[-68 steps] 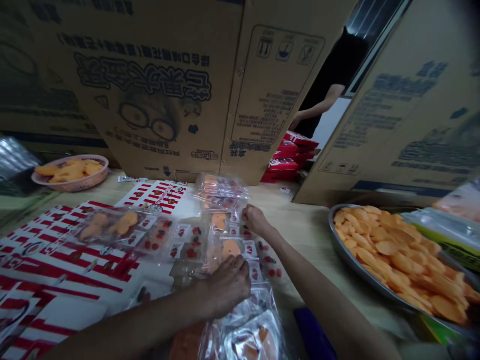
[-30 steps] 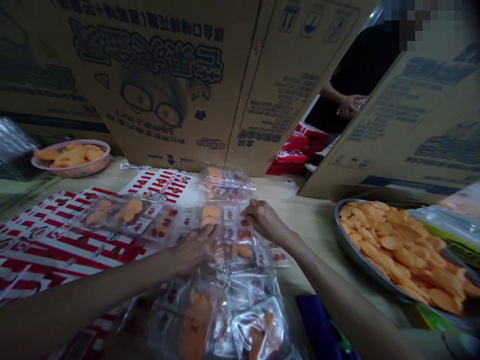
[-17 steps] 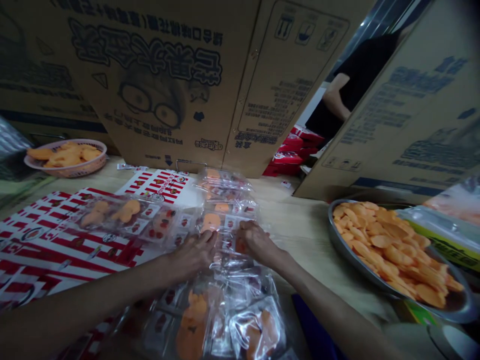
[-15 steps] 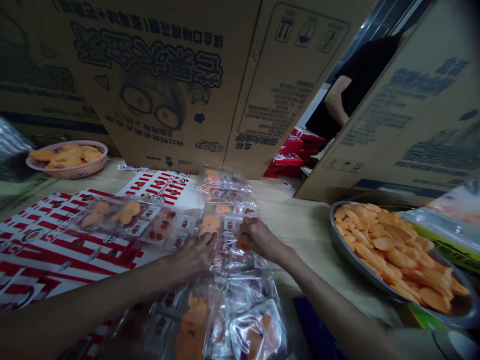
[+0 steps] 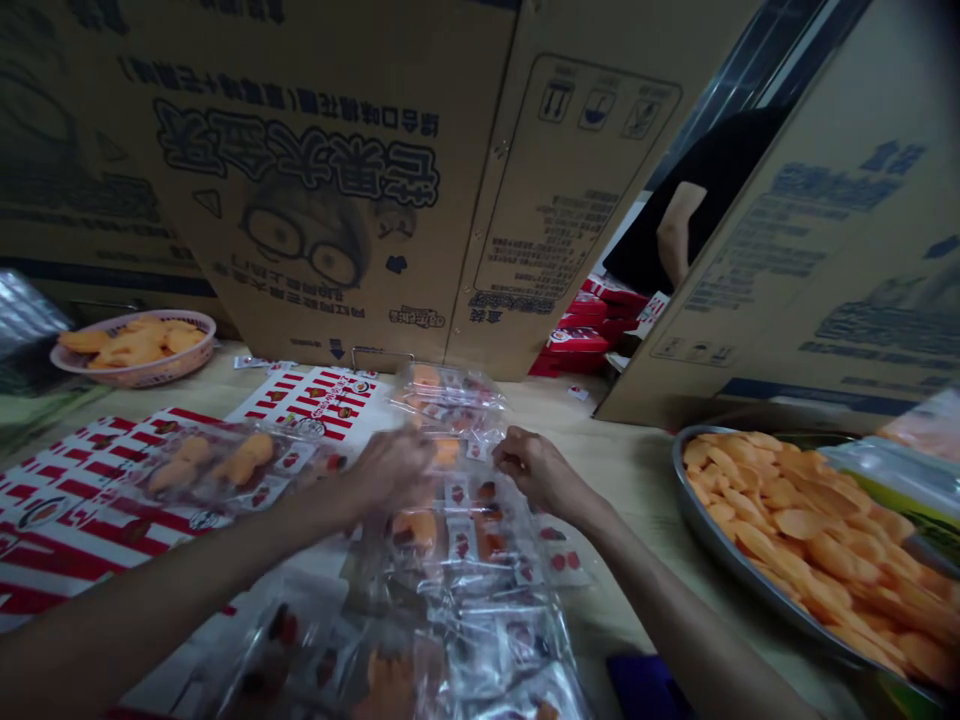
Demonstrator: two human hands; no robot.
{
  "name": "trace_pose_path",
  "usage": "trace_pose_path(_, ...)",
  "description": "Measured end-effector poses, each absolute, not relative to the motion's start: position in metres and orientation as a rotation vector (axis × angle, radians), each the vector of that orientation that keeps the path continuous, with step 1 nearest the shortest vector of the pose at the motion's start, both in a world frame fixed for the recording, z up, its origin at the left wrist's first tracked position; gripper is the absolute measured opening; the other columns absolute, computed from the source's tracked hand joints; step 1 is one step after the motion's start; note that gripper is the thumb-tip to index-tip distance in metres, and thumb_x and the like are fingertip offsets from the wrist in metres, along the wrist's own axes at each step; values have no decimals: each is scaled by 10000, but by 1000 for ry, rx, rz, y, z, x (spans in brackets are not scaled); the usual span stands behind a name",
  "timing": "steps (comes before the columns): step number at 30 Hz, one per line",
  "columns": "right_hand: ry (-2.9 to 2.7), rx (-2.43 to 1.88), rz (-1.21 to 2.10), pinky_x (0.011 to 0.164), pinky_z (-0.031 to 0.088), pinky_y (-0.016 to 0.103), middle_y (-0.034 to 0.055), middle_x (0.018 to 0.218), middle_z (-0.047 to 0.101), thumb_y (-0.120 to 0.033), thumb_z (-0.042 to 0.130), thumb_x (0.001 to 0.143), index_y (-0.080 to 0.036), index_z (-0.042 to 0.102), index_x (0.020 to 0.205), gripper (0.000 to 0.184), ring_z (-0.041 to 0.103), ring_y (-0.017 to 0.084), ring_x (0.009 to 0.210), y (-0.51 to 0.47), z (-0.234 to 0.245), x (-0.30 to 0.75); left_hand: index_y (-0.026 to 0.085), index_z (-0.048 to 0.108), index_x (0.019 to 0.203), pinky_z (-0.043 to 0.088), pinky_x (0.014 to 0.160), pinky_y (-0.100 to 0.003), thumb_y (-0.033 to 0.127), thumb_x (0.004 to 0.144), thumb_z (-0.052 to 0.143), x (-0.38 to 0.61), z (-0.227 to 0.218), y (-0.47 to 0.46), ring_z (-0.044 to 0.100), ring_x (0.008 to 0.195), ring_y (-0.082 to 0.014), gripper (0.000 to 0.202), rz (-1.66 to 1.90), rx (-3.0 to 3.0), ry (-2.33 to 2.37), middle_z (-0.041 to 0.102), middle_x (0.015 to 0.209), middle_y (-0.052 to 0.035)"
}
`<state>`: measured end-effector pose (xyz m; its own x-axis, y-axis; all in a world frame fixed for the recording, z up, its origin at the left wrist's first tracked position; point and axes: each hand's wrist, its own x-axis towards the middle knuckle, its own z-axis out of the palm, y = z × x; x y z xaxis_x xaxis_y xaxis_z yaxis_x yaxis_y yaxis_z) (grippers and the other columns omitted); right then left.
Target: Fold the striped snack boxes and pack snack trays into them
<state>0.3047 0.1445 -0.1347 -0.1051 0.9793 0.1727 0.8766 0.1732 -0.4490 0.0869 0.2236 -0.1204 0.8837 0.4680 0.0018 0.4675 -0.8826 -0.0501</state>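
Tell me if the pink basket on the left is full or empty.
Full, or close to it: orange pieces rise above the rim of the pink basket. They hide its floor, so their depth is unclear.

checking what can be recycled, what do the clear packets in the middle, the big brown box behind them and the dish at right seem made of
Packets: likely thin, glossy plastic film, by the wrinkles and glints. Box: matte cardboard, by its brown printed faces and fold. Dish: probably metal, by its smooth grey rim.
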Motion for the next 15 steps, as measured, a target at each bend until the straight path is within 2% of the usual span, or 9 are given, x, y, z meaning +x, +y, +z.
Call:
trace_pose_path(3,-1989,-1725,349,586,330,214,18,656,558,36,456,679,-148,582,593,239,506,121,614,146,-137,306,102,577,1068,416,927,-425,203,858,517,126,-117,284,508,1102,-285,241,-146,-2770,-868,583,1167,-181)
trace_pose_path(7,-1972,-1710,360,577,324,213,4,628,537,44,457,680,-155,571,575,252,488,117,598,144,-148,306,90,582,1085,424,888,-404,96,783,589,162,-134,333,586,994,-271,302,-37,-2770,-832,648,1038,-178)
trace_pose_path(10,-1905,-1695,326,580,341,216,12,654,548,20,481,718,-153,603,618,234,498,122,604,140,-145,314,94,601,1066,418,884,-396,49,810,513,165,-140,328,597,984,-258,274,16,-2777,-756,654,1036,-178)
trace_pose_path(15,-1775,-1695,184,624,378,233,28,701,564,-35,519,764,-148,640,691,182,522,137,643,139,-127,329,74,611,1069,364,964,-456,67,829,477,128,-141,259,483,1181,-308,276,43,-2794,-542,570,1220,-218)
